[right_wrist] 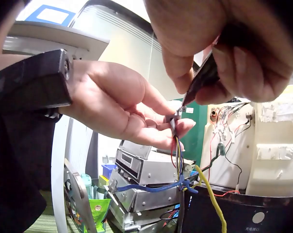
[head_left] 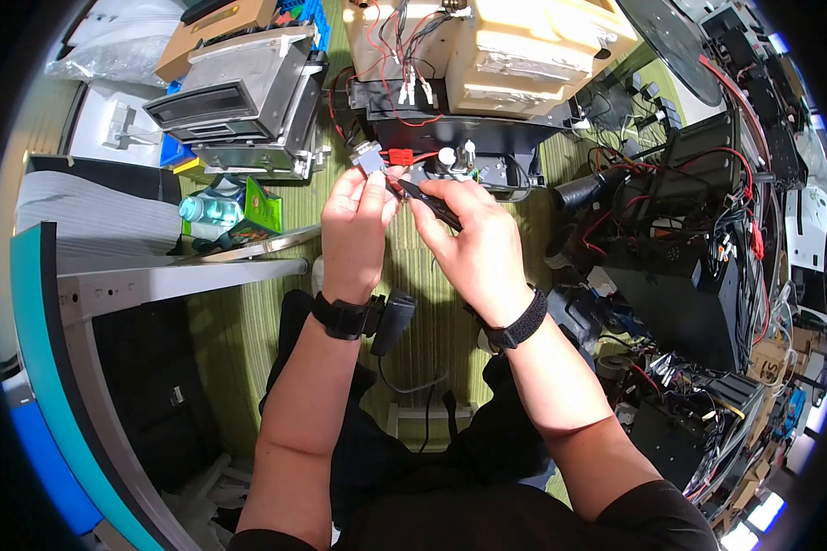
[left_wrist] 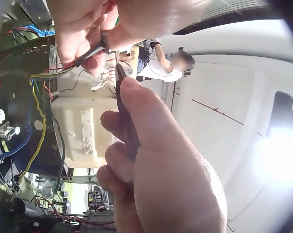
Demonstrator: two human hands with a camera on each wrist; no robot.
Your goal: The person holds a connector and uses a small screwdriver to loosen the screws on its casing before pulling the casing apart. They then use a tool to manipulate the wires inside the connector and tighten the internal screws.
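In the head view my left hand (head_left: 353, 220) is raised in front of me, its fingertips at a small grey connector (head_left: 368, 157). The right wrist view shows that hand's thumb and fingers pinching a thin dark cable (right_wrist: 173, 125), from which coloured wires (right_wrist: 212, 194) hang, among them blue and yellow. My right hand (head_left: 478, 230) grips a slim black tool (left_wrist: 124, 104) with a pointed metal end; its exact kind I cannot tell. The tool's tip meets the cable right at the left fingertips. Fingers hide part of both the tool and the cable end.
A black-topped unit with a red connector (head_left: 401, 157) lies behind my hands. Stacked metal boxes (head_left: 239, 101) stand at the left, above a green bag (head_left: 263, 209) and a bottle (head_left: 207, 210). Black equipment and tangled cables (head_left: 680, 266) crowd the right. Another person (left_wrist: 161, 68) is beyond.
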